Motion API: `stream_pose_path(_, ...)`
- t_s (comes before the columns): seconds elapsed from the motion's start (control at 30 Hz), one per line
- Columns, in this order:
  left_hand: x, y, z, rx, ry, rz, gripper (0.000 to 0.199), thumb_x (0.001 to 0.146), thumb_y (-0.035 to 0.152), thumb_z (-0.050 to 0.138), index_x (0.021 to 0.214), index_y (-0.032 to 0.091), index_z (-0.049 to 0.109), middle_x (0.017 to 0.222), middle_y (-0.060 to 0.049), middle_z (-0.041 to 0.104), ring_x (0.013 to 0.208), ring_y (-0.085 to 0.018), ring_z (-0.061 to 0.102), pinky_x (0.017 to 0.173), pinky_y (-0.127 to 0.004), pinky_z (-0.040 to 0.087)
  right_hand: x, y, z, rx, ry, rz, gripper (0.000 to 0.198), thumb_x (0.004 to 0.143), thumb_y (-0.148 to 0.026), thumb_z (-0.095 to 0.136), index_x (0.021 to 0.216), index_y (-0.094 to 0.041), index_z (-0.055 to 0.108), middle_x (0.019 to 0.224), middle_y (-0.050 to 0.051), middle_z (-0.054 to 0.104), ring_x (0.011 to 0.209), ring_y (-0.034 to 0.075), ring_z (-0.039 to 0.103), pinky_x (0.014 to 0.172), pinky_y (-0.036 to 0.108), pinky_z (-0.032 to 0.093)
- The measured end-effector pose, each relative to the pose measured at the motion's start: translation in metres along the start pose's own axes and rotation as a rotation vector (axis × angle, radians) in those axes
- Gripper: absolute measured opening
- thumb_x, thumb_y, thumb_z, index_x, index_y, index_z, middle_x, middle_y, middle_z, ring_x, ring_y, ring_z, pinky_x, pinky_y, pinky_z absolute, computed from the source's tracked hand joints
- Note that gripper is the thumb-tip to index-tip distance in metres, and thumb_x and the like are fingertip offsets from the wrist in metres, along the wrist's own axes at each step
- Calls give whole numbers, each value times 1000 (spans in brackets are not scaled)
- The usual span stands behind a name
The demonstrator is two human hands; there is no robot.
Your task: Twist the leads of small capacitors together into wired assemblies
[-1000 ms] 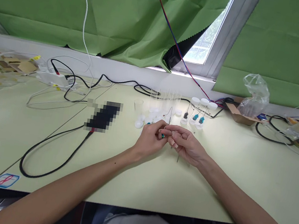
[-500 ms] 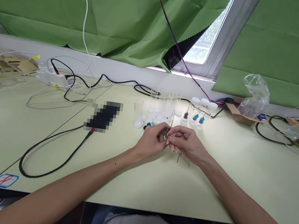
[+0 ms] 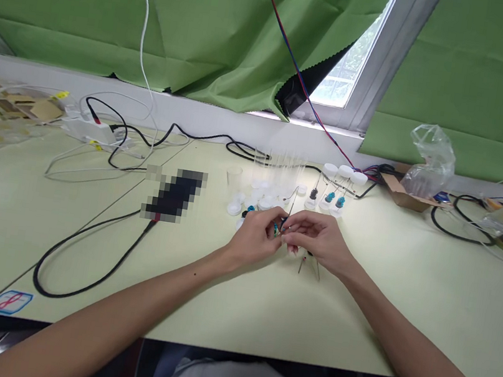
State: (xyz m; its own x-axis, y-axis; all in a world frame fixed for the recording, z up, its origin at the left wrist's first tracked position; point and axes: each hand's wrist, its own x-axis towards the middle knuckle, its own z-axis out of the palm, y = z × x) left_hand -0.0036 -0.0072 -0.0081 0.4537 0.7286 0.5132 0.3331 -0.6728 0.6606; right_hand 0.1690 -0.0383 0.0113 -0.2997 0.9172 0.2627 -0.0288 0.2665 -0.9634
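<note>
My left hand (image 3: pixel 254 237) and my right hand (image 3: pixel 321 242) meet above the table. Their fingertips are pinched around a small piece with a thin dark rod (image 3: pixel 293 201), which sticks up between them. A bit of teal or green shows at the left fingers; most of the piece is hidden. Black and blue small parts (image 3: pixel 248 212) lie just behind my left hand. Below my right hand, thin metal pins (image 3: pixel 301 264) lie on the table, partly covered by its fingers.
Clear open tubes (image 3: pixel 277 170) and loose white caps (image 3: pixel 234 207) stand behind my hands. Several capped tubes (image 3: pixel 327 190) hold black and teal parts. To the left lie a blurred dark device (image 3: pixel 175 196) and a black cable (image 3: pixel 38 270). A cardboard box (image 3: pixel 404 195) with a plastic bag stands right.
The fingers of my right hand have shifted slightly at the pinch, and the thin rod now leans a little more to the right. My left hand is nearly still.
</note>
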Motion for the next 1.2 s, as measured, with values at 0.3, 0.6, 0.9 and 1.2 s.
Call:
stream_pose_path(0.3, 0, 0, 1, -6, -15, 11, 6, 79, 22, 63, 83, 18, 60, 63, 4, 62, 52, -8, 45, 53, -22, 37, 0, 2, 2, -75, 62, -57, 13, 72, -27, 82, 80, -20, 75, 66, 0, 66, 52, 12, 58, 52, 28, 53)
stream_pose_path(0.6, -1, 0, 0, -11, -18, 30, 7, 75, 16, 62, 81, 18, 60, 62, 5, 60, 51, -8, 43, 51, -22, 34, -1, 0, 3, -126, 72, -89, 13, 71, -26, 83, 77, -20, 73, 67, 0, 67, 51, 12, 58, 50, 27, 52)
stream_pose_path(0.9, 0, 0, 0, -33, -23, 33, 7, 74, 13, 62, 78, 18, 58, 63, 5, 59, 52, -7, 41, 51, -21, 33, -2, -1, 4, -138, 72, -84, 12, 71, -22, 83, 77, -19, 73, 66, -1, 66, 50, 10, 58, 49, 25, 51)
stream_pose_path(1.2, -1, 1, 0, -46, -56, -1, 3, 78, 16, 58, 81, 18, 56, 65, 4, 64, 55, -9, 47, 54, -23, 36, -3, 0, 0, -107, -9, -87, 13, 78, -24, 79, 88, -19, 74, 72, 1, 67, 57, 12, 61, 55, 27, 54)
